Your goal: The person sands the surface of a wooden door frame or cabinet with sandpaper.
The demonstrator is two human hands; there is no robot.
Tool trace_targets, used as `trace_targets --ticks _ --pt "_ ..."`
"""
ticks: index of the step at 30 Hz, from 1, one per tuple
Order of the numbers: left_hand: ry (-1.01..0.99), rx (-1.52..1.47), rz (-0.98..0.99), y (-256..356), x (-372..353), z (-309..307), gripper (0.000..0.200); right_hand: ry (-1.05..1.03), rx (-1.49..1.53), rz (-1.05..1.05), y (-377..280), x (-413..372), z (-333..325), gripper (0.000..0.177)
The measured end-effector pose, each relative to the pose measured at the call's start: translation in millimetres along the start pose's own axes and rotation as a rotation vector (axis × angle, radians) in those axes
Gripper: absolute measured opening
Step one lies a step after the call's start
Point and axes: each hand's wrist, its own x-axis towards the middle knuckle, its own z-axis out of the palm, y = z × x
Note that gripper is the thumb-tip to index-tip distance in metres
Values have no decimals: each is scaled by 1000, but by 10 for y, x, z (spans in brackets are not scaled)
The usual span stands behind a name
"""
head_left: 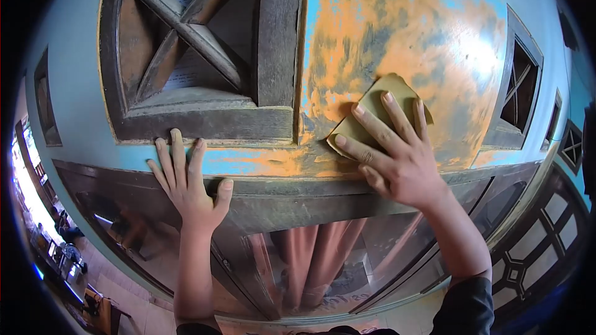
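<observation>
My right hand [400,158] presses a folded sheet of sandpaper [372,100] flat against the wall, its fingers spread over the sheet. Under and around the paper, the wall panel [354,18] is mottled with orange, grey and blue paint. Resting on the narrow wall strip under the wooden vent frame [208,124], my left hand [191,192] is open, fingertips touching the strip and the frame's lower edge. It holds nothing.
Crossed wooden bars [180,25] fill the vent opening at upper left. Below runs a dark wooden beam [323,195] over glass with pink curtains [320,254]. Another vent [518,87] lies to the right. A wooden door [537,254] stands at far right.
</observation>
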Motion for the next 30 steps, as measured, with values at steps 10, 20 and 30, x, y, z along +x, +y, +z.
trace_targets --ticks 10,20,30 --pt "12 -13 -12 -2 -2 19 73 204 -157 65 143 661 -172 45" --pt "10 -21 -25 5 0 20 73 202 -125 23 101 749 -155 59" --pt "-1 -58 -43 47 -2 -3 74 197 -165 54 70 734 -146 63"
